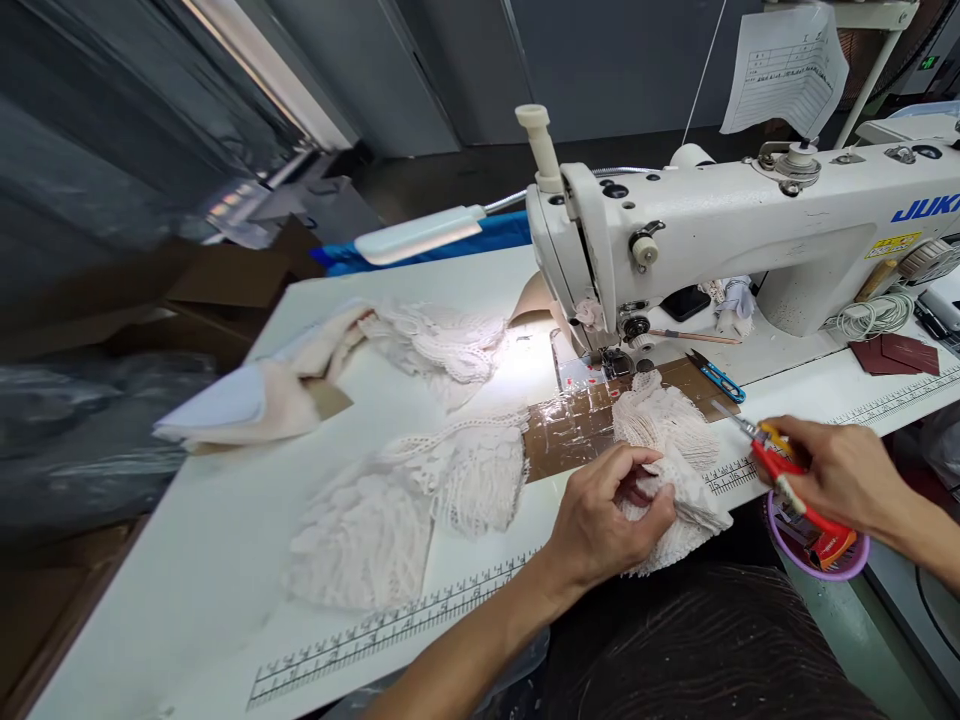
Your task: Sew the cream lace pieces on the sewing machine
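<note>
My left hand (611, 510) pinches a piece of white lace fabric (675, 430) that hangs over the table's front edge. The lace's upper part lies just in front of the sewing machine's presser foot (619, 362). Held in my right hand (844, 470) are scissors (780, 465) with red and yellow handles, their blades pointing up and left, a little right of the lace. Blue thread snips (716, 375) rest on the machine bed behind the lace. More white lace pieces lie on the left, one heap (442, 345) farther back and another (367, 535) nearer.
A white sewing machine (720, 225) fills the right side of the white table (225, 560). Printed rulers (397, 620) run along the front edge. A purple bin (855, 570) stands below the table at right. Dark red pieces (892, 355) and a coiled cord (874, 312) lie beside the machine.
</note>
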Action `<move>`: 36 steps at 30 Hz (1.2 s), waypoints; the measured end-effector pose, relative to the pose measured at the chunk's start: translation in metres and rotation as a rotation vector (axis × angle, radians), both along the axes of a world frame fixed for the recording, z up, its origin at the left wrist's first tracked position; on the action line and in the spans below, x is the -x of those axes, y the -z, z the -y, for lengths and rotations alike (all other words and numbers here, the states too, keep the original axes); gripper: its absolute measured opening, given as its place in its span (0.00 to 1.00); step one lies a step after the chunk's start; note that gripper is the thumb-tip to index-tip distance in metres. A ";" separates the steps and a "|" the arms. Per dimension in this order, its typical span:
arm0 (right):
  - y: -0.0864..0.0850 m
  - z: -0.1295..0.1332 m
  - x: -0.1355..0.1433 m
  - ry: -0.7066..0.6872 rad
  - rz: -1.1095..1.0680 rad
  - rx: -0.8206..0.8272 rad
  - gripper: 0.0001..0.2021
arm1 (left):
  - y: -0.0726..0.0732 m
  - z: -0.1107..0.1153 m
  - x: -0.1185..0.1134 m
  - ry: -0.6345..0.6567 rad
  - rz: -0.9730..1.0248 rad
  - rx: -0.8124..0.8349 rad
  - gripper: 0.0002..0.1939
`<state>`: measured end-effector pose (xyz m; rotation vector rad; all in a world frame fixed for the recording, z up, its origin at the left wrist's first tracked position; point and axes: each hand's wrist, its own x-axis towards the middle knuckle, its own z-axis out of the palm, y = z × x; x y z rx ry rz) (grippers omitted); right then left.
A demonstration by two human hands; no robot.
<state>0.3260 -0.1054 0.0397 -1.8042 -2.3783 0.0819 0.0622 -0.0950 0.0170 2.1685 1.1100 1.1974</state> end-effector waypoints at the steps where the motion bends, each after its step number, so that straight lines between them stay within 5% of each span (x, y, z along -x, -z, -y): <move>1: 0.001 -0.004 -0.008 0.087 0.027 -0.048 0.21 | -0.003 0.001 0.000 0.003 0.021 0.033 0.07; 5: 0.004 -0.019 -0.035 0.241 0.097 -0.102 0.25 | -0.007 0.005 0.003 -0.121 0.076 0.234 0.09; 11: 0.001 -0.028 -0.018 0.047 -0.027 -0.246 0.19 | -0.017 0.009 0.038 -0.139 0.181 0.509 0.18; 15: 0.001 -0.036 0.029 -0.213 -0.329 -0.257 0.15 | -0.027 0.010 0.068 -0.238 0.024 0.403 0.19; 19: 0.010 -0.039 0.069 -0.336 -0.349 -0.161 0.13 | -0.023 0.014 0.084 -0.411 -0.217 0.226 0.20; 23: 0.019 -0.036 0.080 -0.343 -0.272 -0.105 0.11 | -0.015 0.019 0.090 -0.435 -0.313 0.187 0.20; 29: 0.025 -0.035 0.082 -0.414 -0.245 -0.236 0.12 | -0.014 0.024 0.088 -0.434 -0.382 0.164 0.16; 32: 0.018 -0.031 0.085 -0.460 -0.348 -0.281 0.12 | -0.013 0.026 0.082 -0.460 -0.373 -0.007 0.12; 36: -0.004 -0.023 0.093 -0.677 -0.744 -0.120 0.09 | -0.003 0.028 0.078 -0.434 -0.425 -0.425 0.13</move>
